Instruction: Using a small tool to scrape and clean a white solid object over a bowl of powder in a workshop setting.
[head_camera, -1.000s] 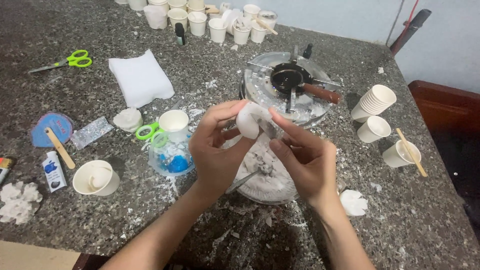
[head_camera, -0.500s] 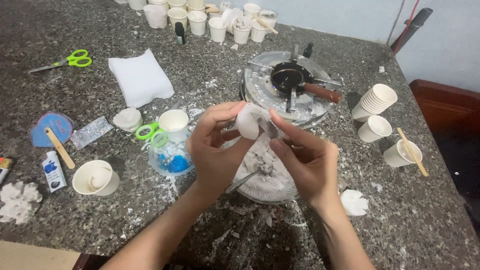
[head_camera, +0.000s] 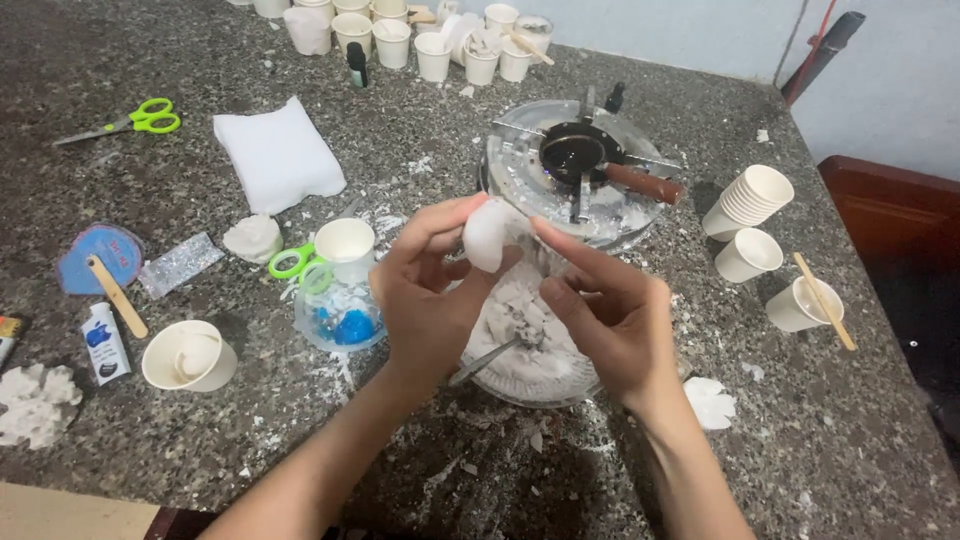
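Observation:
My left hand pinches a white plaster lump between thumb and fingers, held above a clear bowl of white plaster bits with a metal spoon in it. My right hand sits just right of the lump, its index fingertip touching the lump's right side. Both hands hover over the speckled dark stone counter. Part of the bowl is hidden by my hands.
A small stove with a dark pan and wooden handle stands behind the bowl. Paper cups are stacked at right, more cups line the far edge. Left: green scissors, a white pad, a cup, a blue-filled clear dish.
My hands and the white lump have stayed almost still; the fingers have only shifted slightly around the lump.

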